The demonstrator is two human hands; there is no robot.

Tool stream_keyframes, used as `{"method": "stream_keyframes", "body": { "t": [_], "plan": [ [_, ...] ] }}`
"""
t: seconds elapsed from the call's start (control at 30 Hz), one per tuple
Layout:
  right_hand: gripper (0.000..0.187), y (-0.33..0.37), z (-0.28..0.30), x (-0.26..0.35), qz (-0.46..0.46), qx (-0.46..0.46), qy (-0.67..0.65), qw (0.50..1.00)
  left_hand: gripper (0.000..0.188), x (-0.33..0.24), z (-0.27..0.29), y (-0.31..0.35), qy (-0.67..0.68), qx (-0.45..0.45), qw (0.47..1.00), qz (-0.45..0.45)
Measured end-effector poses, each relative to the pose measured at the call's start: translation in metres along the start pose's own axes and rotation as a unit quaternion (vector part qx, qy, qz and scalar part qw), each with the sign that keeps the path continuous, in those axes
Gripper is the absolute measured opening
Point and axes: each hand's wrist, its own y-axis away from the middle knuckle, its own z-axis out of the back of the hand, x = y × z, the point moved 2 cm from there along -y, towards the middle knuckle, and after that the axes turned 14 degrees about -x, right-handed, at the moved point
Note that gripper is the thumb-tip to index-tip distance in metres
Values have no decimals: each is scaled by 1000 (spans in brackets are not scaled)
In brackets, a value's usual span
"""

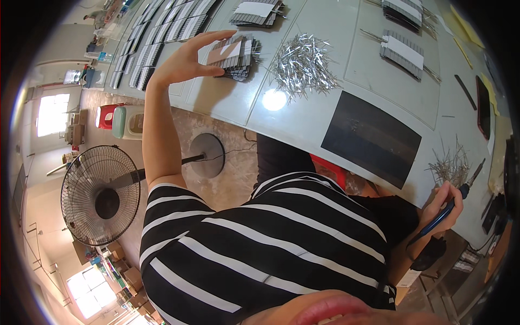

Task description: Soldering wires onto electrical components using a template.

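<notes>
My left hand reaches over the table at the upper left, thumb and fingers spread apart. They curve about the left side of a stack of thin grey, dark-lined strips with a white band; whether they touch it I cannot tell. At the far right, my right hand is closed on the blue handle of a soldering iron. Its metal tip points up and away. Beside that hand lies a loose heap of thin wire-like pieces. A larger heap of silvery metal pins lies right of the stack.
More banded stacks stand at the back and back right. Rows of strips cover the left of the table. A black mat lies near the front edge; a dark phone-like slab at right. A floor fan stands left.
</notes>
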Motion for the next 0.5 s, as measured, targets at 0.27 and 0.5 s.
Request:
{"method": "stream_keyframes", "body": {
  "t": [0.27, 0.5],
  "plan": [
    [17, 3, -1, -2, -29, -41, -65, 997, 86, 14, 12, -16, 42, 5, 999, -4],
    [22, -1, -10, 14, -29, -50, -50, 997, 78, -14, 26, -31, -7, -54, 997, -50]
  ]
}}
